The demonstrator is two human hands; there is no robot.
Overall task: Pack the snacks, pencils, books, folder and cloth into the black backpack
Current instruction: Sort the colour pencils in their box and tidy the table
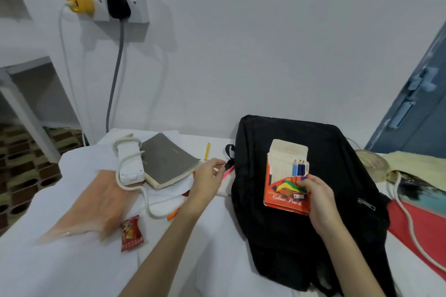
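Upright, pencil box (286,183) tips upward

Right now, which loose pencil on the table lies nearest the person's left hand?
The pink pencil, right at the left hand's fingertips beside the black backpack. The yellow pencil lies farther back; the orange pencil sits nearer the forearm.

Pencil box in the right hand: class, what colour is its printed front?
Orange-red pencil box, with yellow, green and purple shapes, clearest in the head view.
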